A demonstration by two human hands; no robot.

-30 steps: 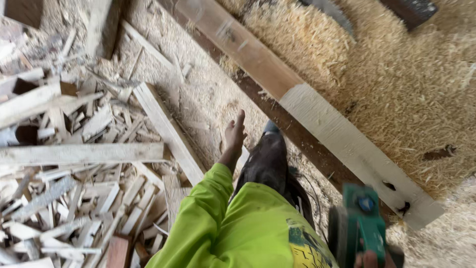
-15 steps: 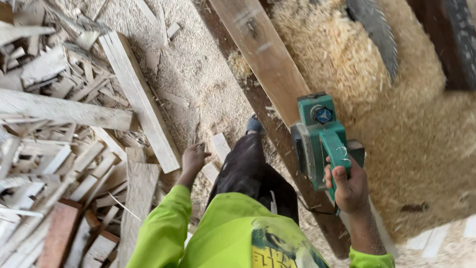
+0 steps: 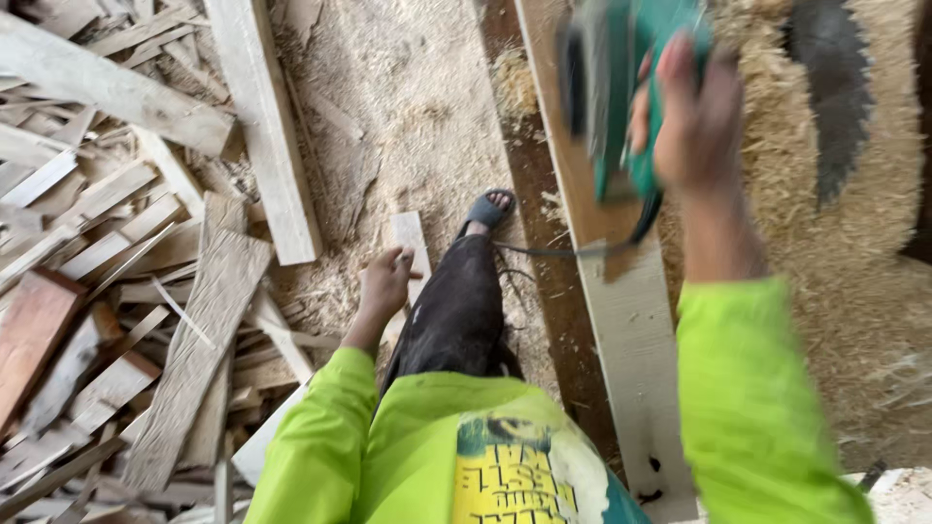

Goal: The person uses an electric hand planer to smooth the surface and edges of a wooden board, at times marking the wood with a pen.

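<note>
**Green power tool held over long board; left side crowded with offcuts**

Right hand [image 3: 694, 116]: grip wrapped tight around the handle of a green power tool [image 3: 621, 92], blurred, held up above the long pale board [image 3: 631, 320]. Whether the tool touches the board cannot be told. A dark cord [image 3: 573, 250] hangs from the tool and trails left across the board toward the leg.

Left hand [image 3: 385, 286]: hangs beside the dark trouser leg, fingers loosely curled and holding nothing, just above a small pale wood offcut [image 3: 413, 243] lying on the floor.

Board: runs from the top of view down to the bottom right of the person, long edges straight. A dark brown rail [image 3: 529, 194] lies along its left edge, touching or nearly so. The sandalled foot [image 3: 488, 209] stands just left of that rail.

Open room: a narrow strip of sawdust-covered floor [image 3: 408, 107] lies between the rail and a wide plank [image 3: 262, 126]. Left of that plank is a dense scrap wood pile [image 3: 107, 291], pieces overlapping at many angles, with no bare floor among them. Right of the board is a deep heap of wood shavings [image 3: 835, 252], and a dark toothed saw blade [image 3: 825, 107] shows at the upper right, partly buried.
</note>
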